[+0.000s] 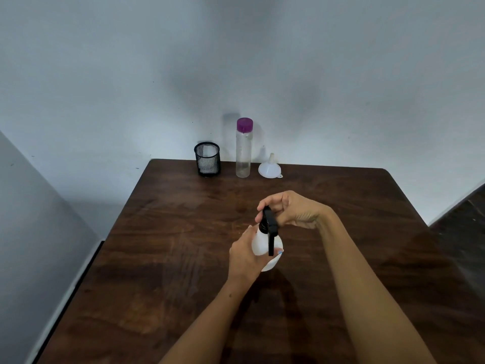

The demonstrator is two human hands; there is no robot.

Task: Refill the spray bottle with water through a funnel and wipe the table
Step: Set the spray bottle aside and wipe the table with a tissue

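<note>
The spray bottle [265, 248] stood upright near the middle of the table [162, 258], held between both hands. The left hand [245, 254] gripped the white, rounded body from its left side, fingers wrapped round the far face with one fingertip showing at the bottle's right edge. The right hand [287, 210] was above and to the right, its curled fingers closed on the black spray head [269, 223] at the bottle's neck. The black trigger lever hung down over the front of the white body.

The bottle body was smooth, opaque white plastic; the spray head was matte black plastic, angular in form. The table surface was dark brown wood with visible grain and a dull sheen.

Along the far edge, against the wall, three items stood in a row, well apart from the hands: a black wire-mesh cup [207, 158], cylindrical; a tall clear water bottle [243, 151] with a purple screw cap; and a translucent white funnel [269, 168], resting mouth-down with its spout pointing up.
</note>
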